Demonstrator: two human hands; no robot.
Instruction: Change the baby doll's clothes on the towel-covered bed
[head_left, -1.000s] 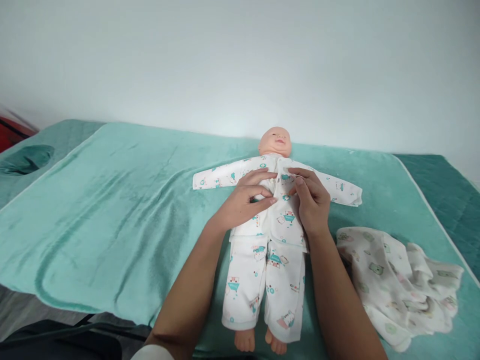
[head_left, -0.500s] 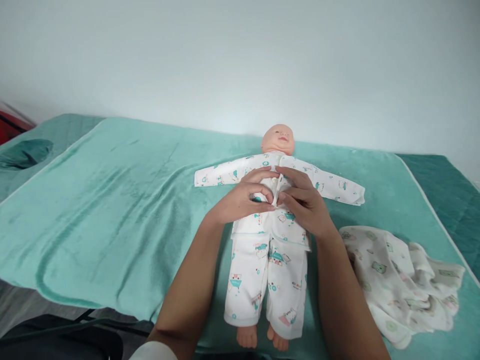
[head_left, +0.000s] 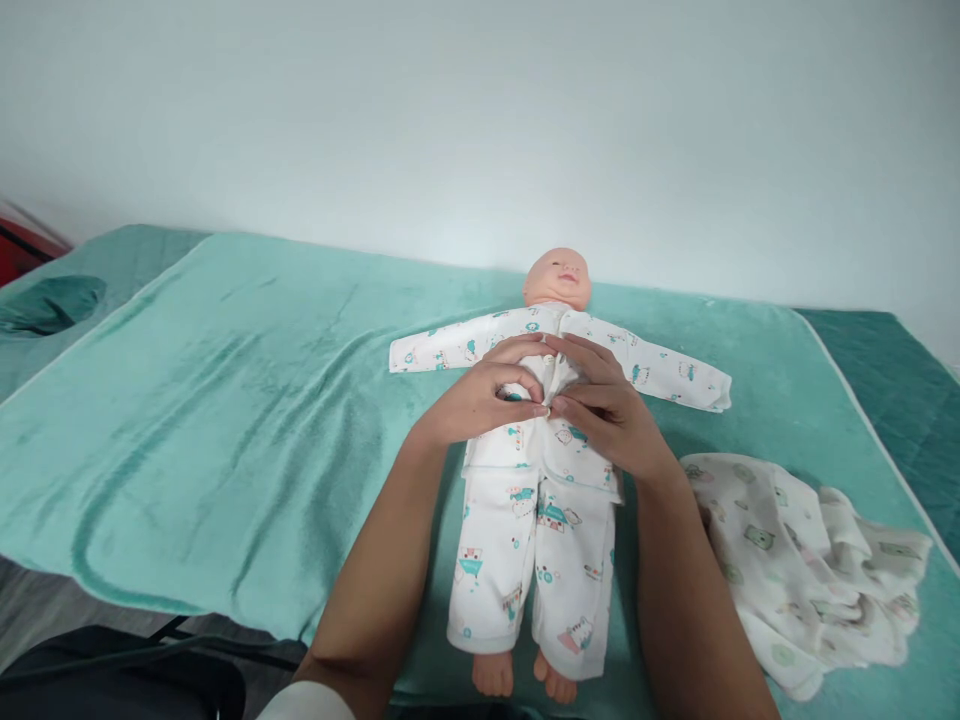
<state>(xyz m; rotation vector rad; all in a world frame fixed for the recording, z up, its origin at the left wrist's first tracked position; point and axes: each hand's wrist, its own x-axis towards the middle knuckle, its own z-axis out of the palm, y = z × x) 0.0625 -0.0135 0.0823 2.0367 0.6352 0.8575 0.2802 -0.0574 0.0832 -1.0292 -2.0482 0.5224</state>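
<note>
A baby doll (head_left: 556, 280) lies on its back, dressed in a white printed shirt (head_left: 510, 452) and matching trousers (head_left: 491, 560). Its sleeves stretch out to both sides and its bare feet show at the trouser hems. My left hand (head_left: 499, 392) pinches the shirt's front edge at the belly between thumb and forefinger. Close against it, my right hand (head_left: 600, 395) grips the other front edge, thumb and fingertips at the same spot. A small button shows on the front opening just above the pinch; the fingers partly hide what lies between them.
Crumpled white patterned clothing (head_left: 802, 570) lies to the right of the doll. A green blanket (head_left: 225, 420) covers the bed, with wrinkles on the left. A white wall (head_left: 450, 130) rises behind. A dark chair-like object (head_left: 120, 675) stands at the lower left.
My right thumb and fingertips have shifted slightly left and down, closer to my left fingertips at the shirt front. The doll and the clothing pile stay in place.
</note>
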